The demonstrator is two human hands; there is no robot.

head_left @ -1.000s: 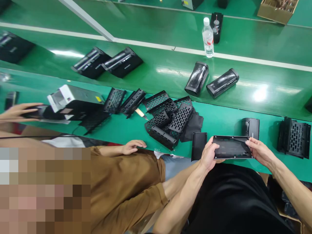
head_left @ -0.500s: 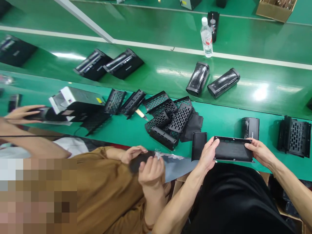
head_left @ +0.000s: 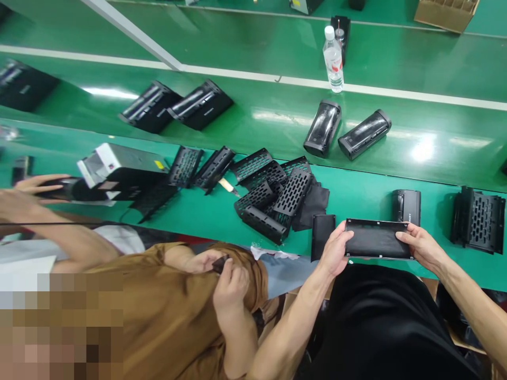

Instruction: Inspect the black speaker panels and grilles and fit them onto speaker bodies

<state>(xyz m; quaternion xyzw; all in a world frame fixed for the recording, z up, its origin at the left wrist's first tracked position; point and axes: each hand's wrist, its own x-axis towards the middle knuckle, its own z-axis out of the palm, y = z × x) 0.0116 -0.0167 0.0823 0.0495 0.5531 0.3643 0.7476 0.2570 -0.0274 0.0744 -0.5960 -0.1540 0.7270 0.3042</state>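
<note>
Between my two hands I hold a black rectangular panel (head_left: 378, 240), raised over the bench edge in front of my lap. My left hand (head_left: 336, 248) grips its left end, thumb on the near face. At its right end my right hand (head_left: 420, 243) pinches the border, thumb on top. Small light spots show along the panel's long edges. Left of it stands another black panel (head_left: 322, 237), close to my left fingers. Behind the held panel sits a dark speaker-like unit (head_left: 407, 205), partly hidden.
Slotted black covers (head_left: 273, 195) lie piled left of centre, and more slotted covers (head_left: 479, 219) stand at right. On the green conveyor (head_left: 253, 126) are dark units (head_left: 364, 134) and a water bottle (head_left: 333, 60). A co-worker in brown (head_left: 170, 311) sits close on my left.
The panel in my hands has tilted a little, showing more of its face. The co-worker's hands have drawn back left with a dark piece between them.
</note>
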